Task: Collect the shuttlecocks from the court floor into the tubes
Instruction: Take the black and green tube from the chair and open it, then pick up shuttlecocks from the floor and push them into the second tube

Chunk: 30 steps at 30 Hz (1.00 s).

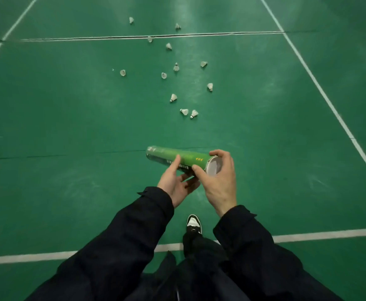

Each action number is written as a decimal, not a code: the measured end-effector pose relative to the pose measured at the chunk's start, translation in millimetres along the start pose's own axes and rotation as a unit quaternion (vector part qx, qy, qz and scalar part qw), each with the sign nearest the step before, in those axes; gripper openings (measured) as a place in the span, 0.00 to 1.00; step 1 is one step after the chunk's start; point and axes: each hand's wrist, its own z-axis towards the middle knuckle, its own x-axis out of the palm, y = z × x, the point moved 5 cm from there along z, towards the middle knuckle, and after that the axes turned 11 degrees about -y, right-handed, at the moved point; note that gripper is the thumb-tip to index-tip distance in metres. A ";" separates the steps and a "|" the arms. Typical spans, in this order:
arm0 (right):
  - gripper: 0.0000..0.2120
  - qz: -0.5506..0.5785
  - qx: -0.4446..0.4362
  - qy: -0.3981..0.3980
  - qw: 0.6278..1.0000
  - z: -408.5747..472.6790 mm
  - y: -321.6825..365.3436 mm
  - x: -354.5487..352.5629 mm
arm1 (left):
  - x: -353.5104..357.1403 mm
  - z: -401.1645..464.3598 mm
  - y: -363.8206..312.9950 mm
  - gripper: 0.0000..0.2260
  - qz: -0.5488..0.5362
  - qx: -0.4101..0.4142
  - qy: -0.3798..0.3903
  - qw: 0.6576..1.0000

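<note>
Your right hand [219,181] is curling round the open end of the green tube [177,158] at frame centre while your left hand [175,183] is cradling it, so keep the mouth facing the shuttlecocks [184,111] lying scattered above.

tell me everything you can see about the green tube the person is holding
The green tube is a long cylinder, apparently cardboard with a glossy printed wrap bearing yellow arrow marks and small text. It is held roughly level above the court floor, its far end pointing left and slightly away. The near end is open, showing a pale inside. The right hand curls round that open end, and the left hand supports it from beneath, thumb on its side. Nothing inside can be made out.
</note>
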 end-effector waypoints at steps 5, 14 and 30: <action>0.11 0.033 0.056 0.115 0.991 112.1 12.2 55.0 | 49.6 67.8 -88.9 0.20 -0.010 0.028 -0.041 0.999; 0.15 -0.015 0.109 0.211 0.971 347.6 41.6 181.9 | 130.8 225.6 -240.3 0.29 0.098 0.100 -0.065 0.988; 0.27 0.087 0.118 0.102 0.984 765.7 116.2 305.0 | 373.9 492.0 -538.3 0.32 0.512 0.281 -0.046 0.810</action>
